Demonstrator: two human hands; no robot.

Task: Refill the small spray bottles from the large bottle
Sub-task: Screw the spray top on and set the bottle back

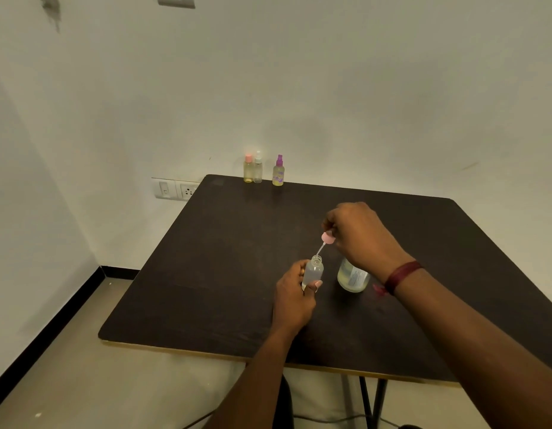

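Being held upright in the left grip, which is curled round its lower half, is the small spray bottle, open-necked. Just above, the pink spray cap is being pinched in the right grip, its tube slanting toward the neck. The large bottle is standing just beside on the tabletop.

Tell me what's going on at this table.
A person's left grip holds a small clear bottle upright; the right grip pinches its pink spray top above it, dip tube end at the open neck. The large bottle stands beside on the table. Three capped spray bottles stand at its far edge.
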